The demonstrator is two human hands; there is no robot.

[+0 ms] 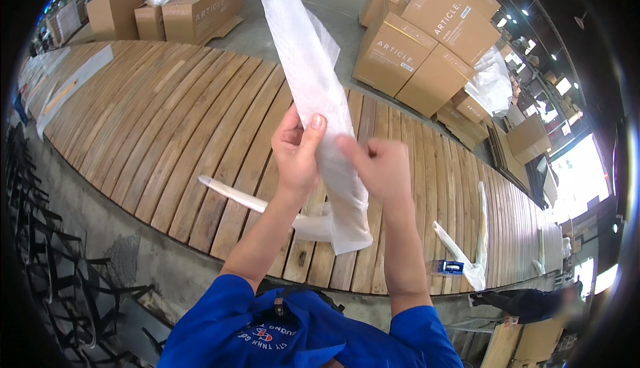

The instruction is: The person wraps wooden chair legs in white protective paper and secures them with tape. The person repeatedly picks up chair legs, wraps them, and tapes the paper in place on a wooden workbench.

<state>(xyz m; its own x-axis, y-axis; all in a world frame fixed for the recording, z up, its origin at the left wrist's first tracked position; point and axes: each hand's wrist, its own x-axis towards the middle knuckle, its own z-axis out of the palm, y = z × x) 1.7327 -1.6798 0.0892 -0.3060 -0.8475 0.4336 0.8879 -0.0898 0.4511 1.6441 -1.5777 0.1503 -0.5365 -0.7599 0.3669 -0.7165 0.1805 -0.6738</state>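
Observation:
A long furniture part wrapped in white foam sheet (337, 148) rises from the slatted table, a loose flap of foam standing off its far end. My left hand (297, 151) grips its left edge, thumb on top and fingers behind. Against the right edge, my right hand (383, 168) is curled, its thumb tip touching the foam; motion blurs it, and anything inside the fingers is hidden. From the lower end, a slimmer pale arm (233, 195) runs left along the slats, passing under my left forearm. It looks joined to the wrapped part, though the foam covers the joint.
The slatted wooden table (167, 121) curves across the view. On its right lie a V-shaped foam-wrapped part (477, 271) and a small blue object (451, 268). Beyond stand stacked cartons (427, 48). Dark metal frames (73, 288) crowd the lower left; another person (533, 303) is at lower right.

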